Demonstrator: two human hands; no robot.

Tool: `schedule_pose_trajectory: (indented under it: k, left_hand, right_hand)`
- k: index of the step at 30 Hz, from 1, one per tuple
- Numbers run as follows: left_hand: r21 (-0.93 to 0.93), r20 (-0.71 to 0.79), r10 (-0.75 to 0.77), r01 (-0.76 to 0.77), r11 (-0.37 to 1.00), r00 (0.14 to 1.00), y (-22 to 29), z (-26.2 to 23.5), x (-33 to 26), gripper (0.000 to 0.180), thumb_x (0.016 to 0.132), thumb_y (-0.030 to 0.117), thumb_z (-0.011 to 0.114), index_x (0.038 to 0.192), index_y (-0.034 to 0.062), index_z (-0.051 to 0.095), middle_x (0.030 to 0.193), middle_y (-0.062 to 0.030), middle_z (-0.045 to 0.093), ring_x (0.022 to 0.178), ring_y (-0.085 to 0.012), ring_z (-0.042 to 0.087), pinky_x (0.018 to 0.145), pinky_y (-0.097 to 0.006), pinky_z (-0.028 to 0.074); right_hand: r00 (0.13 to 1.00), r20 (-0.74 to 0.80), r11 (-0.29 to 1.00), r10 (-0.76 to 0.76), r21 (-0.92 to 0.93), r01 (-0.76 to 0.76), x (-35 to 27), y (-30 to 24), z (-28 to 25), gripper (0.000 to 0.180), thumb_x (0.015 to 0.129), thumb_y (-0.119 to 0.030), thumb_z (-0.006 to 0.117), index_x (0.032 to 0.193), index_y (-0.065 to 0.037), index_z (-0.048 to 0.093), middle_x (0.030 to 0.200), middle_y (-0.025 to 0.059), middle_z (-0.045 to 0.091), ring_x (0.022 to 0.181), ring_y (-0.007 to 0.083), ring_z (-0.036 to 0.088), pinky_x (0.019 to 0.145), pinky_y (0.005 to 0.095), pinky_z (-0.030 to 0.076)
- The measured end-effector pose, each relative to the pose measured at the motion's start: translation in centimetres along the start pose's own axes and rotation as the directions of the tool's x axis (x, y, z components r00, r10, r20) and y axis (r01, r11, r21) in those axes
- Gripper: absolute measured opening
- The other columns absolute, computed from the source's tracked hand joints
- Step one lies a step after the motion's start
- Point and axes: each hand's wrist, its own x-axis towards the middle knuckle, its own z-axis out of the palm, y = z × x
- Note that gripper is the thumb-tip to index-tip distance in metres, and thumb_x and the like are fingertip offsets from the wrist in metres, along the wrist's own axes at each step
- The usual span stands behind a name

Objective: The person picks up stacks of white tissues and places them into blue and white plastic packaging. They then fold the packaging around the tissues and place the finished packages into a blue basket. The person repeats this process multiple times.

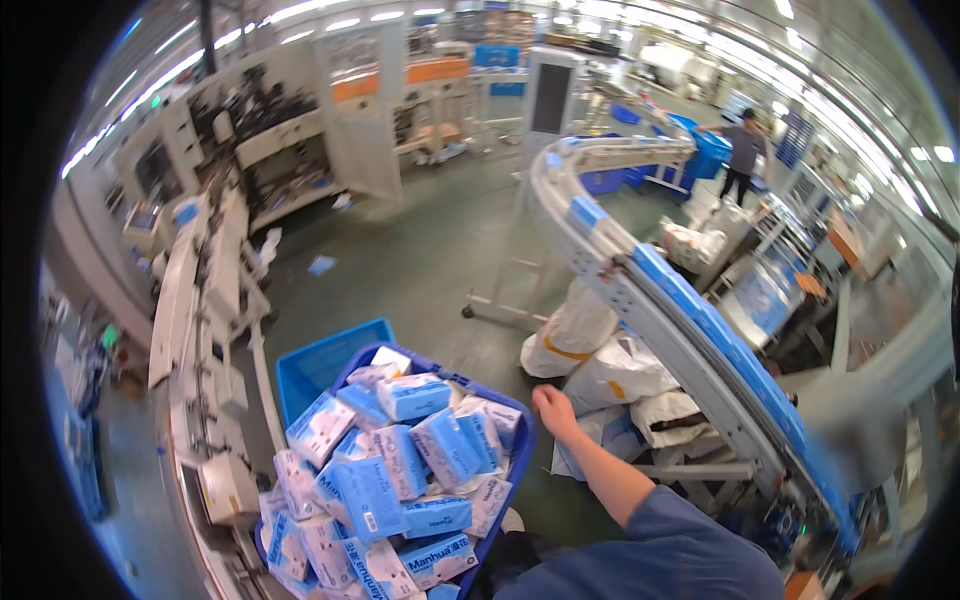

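My right hand [553, 409] is stretched forward from a dark blue sleeve [660, 550], its fingers curled closed. I see nothing held in it. It hangs just right of a dark blue tub [528, 430], apart from the rim, and left of several white sacks [618, 375]. Blue-and-white soft tissue packs [365, 495] are heaped in the tub, lying at all angles and rising above its edge. Behind the tub stands a lighter blue crate [300, 372]. My left hand is out of view.
A curved conveyor [590, 225] carries a row of blue packs [700, 320] down the right side. Long machinery [205, 350] runs along the left. Wrappers [321, 265] lie on the floor [400, 270]. A person [744, 155] stands far right by blue bins [708, 150].
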Motion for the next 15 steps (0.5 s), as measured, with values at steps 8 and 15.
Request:
schedule_pose_trajectory:
  k: [8, 15]
  left_hand:
    - [-0.328, -0.134, 0.379, -0.402, 0.855, 0.916, 3.8, 2.9, 0.1, 0.057, 0.093, 0.052, 0.051, 0.113, -0.0005, 0.06, 0.116, -0.0234, 0.058, 0.098, -0.0346, 0.06, 0.078, -0.046, 0.05]
    - [0.144, -0.181, 0.867, -0.859, 0.491, 0.465, 10.0, 4.6, 0.2, 0.059, 0.088, 0.056, 0.054, 0.106, 0.0011, 0.062, 0.11, -0.0232, 0.06, 0.092, -0.0373, 0.06, 0.074, -0.049, 0.049]
  right_hand:
    - [0.841, -0.01, 0.713, 0.54, -0.525, -0.464, -36.0, 13.2, -11.7, 0.037, 0.084, -0.036, 0.054, 0.101, -0.007, 0.069, 0.101, 0.0177, 0.068, 0.098, 0.0368, 0.064, 0.084, 0.0453, 0.051]
    - [0.501, 0.153, 0.51, 0.852, -0.46, -0.727, -63.2, 16.3, -11.5, 0.04, 0.082, -0.037, 0.054, 0.106, -0.008, 0.07, 0.105, 0.0163, 0.068, 0.1, 0.0326, 0.064, 0.087, 0.0436, 0.05]
